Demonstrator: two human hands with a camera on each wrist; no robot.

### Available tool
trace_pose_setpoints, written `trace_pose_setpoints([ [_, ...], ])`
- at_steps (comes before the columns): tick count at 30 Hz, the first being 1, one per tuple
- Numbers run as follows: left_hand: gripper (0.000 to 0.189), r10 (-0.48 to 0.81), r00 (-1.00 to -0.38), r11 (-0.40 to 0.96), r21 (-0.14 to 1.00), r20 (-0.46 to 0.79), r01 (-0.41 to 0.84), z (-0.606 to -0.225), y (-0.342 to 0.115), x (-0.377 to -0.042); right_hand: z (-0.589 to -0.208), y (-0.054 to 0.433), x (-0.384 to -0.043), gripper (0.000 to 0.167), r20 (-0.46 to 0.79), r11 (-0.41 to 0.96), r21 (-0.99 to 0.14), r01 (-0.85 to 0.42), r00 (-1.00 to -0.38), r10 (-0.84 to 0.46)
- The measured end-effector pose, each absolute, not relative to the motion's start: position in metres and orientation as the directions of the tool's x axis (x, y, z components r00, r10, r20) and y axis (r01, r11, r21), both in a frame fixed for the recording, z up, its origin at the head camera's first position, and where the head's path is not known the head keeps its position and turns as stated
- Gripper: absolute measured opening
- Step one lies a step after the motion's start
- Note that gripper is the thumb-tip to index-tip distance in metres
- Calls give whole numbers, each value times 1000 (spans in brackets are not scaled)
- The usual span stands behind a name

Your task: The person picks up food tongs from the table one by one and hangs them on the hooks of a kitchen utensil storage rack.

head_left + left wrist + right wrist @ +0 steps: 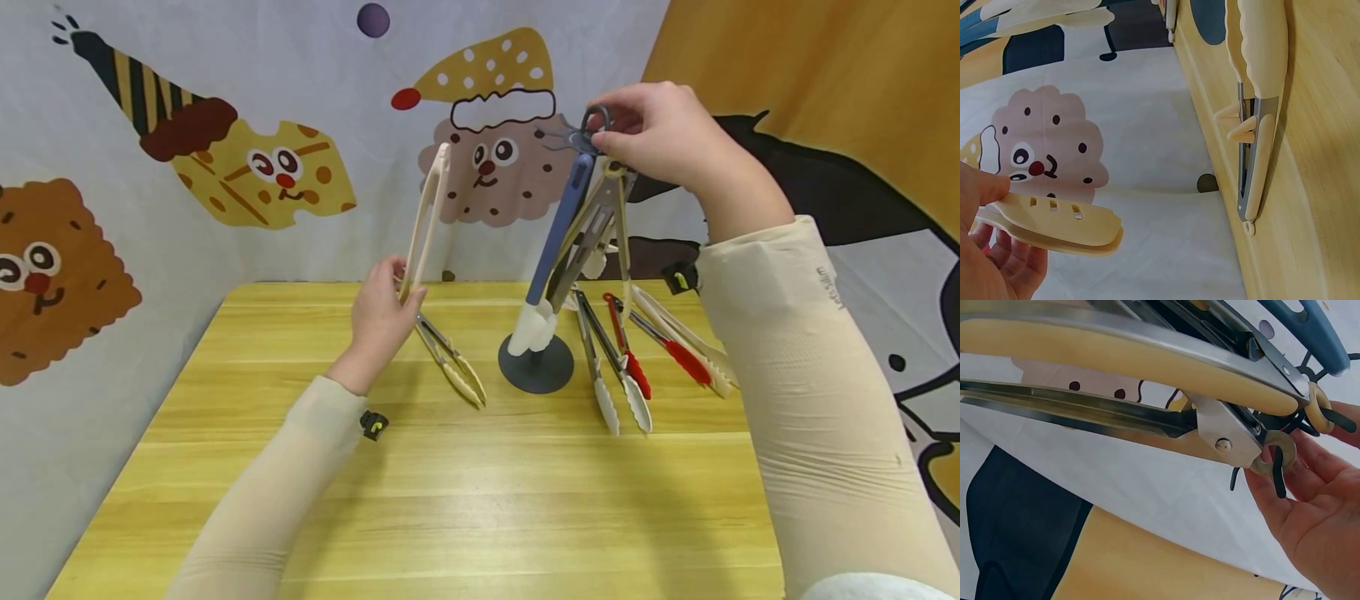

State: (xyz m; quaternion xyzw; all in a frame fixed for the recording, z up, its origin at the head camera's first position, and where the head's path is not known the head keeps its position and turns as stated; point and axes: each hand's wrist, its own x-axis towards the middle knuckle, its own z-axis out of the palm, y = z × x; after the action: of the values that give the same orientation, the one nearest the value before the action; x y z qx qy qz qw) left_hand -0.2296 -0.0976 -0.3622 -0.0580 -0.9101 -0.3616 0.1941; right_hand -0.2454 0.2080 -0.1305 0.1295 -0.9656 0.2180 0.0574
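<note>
My left hand (382, 312) holds a pair of beige tongs (429, 212) upright, its fingers and thumb around the lower part; the tong tips (1063, 225) show beside the thumb in the left wrist view. My right hand (660, 133) pinches the top ring (597, 118) of a dark rotating utensil stand. Blue tongs (558, 229) and metal tongs with beige handles (1147, 362) hang from the stand's hooks (1280, 472). The stand's round base (536, 375) rests on the table.
Cream-tipped tongs (453, 362) lie behind my left hand on the wooden table (480, 500). To the right of the stand lie white-tipped tongs (611, 367), red tongs (633, 367) and beige tongs (690, 342). A cartoon-printed cloth (300, 250) hangs behind the table.
</note>
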Motion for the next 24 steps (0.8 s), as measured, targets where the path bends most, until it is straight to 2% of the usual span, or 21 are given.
trace_pose_setpoints([
  [8, 45, -27, -916, 729, 635, 399, 256, -361, -95, -230, -130, 207, -247, 42, 180, 871, -421, -254, -964, -194],
  [24, 45, -18, -919, 723, 640, 394, 260, -357, -91, -228, -130, 209, -251, 43, 145, 844, -447, -297, -955, -259],
])
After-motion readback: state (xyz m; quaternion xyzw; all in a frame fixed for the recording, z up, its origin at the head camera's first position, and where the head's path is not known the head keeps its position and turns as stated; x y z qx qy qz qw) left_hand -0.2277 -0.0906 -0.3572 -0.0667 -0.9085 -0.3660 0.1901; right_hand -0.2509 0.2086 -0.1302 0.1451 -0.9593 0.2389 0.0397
